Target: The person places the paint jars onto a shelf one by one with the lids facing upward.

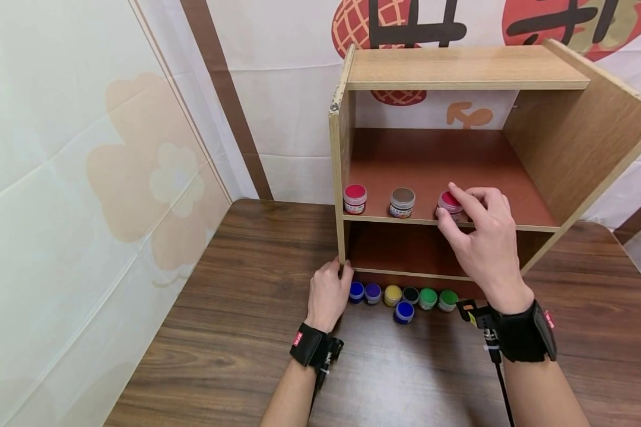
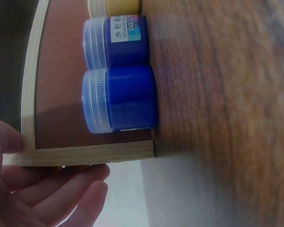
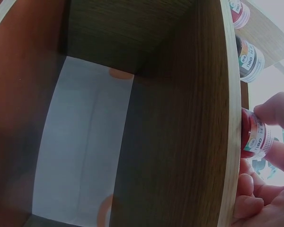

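Observation:
My right hand [image 1: 488, 240] pinches a red gouache jar [image 1: 449, 203] between thumb and fingers at the front edge of the wooden shelf unit's middle board. In the right wrist view, that red jar [image 3: 255, 135] sits against the board's edge with the fingers around its clear lid. To its left on the same board stand a brown-grey jar [image 1: 402, 203] and another red jar [image 1: 355, 199]. Low at the left, my left hand [image 1: 327, 295] grips the side panel of the shelf unit [image 1: 339, 178]; in the left wrist view, thumb and fingers [image 2: 71, 194] lie on either side of the panel.
Along the unit's base, on the brown table [image 1: 235, 332], stands a row of jars: blue [image 1: 356, 291], purple [image 1: 373, 293], yellow [image 1: 392, 295], black [image 1: 410, 295] and green [image 1: 428, 298]. One blue jar [image 1: 403, 312] stands in front. A patterned curtain [image 1: 299, 118] hangs behind.

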`<state>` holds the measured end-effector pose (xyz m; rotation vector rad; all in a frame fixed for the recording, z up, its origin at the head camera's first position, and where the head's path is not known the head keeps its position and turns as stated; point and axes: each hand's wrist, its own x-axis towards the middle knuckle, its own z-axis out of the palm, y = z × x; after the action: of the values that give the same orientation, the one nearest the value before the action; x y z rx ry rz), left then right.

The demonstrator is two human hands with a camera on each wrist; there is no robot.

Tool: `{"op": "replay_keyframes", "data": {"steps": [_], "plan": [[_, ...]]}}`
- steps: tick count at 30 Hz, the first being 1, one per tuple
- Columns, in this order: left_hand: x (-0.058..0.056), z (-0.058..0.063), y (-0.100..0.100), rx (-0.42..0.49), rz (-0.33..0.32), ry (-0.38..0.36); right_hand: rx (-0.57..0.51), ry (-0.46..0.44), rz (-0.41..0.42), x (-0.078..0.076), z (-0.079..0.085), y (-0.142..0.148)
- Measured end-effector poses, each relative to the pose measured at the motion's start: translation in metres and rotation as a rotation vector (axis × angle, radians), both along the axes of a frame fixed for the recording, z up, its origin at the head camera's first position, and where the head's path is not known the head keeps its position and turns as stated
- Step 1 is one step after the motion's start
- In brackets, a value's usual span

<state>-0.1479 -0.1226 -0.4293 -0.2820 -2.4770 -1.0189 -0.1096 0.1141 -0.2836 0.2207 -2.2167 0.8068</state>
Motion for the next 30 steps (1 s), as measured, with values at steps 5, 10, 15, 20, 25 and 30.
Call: {"op": "replay_keyframes", "data": {"steps": [5,10,15,20,25,30], "plan": [[0.0003,-0.0002,-0.0004,-0.005,0.003,0.005,-0.002,-0.001,-0.006,-0.0001,-0.0006,-0.0004],[0.0006,-0.0003,-0.0004,-0.006,0.004,0.002,-0.001,0.000,-0.008,0.0001,-0.0009,-0.0003],[0.0009,0.0004,-0.0003,-0.006,0.001,-0.016,0.006,0.002,-0.009,0.0002,-0.0006,-0.0003],[0.0012,0.0002,-0.0009,-0.008,0.001,-0.017,0.012,0.013,-0.010,-0.0002,-0.0026,0.0008],[0.0008,0.0013,-0.0008,-0.009,-0.007,-0.009,-0.003,0.018,-0.014,-0.0004,-0.0041,0.0023],[0.0004,0.0007,-0.0013,-0.015,-0.003,-0.004,-0.030,0.026,-0.004,0.0012,-0.0059,0.0033]]}}
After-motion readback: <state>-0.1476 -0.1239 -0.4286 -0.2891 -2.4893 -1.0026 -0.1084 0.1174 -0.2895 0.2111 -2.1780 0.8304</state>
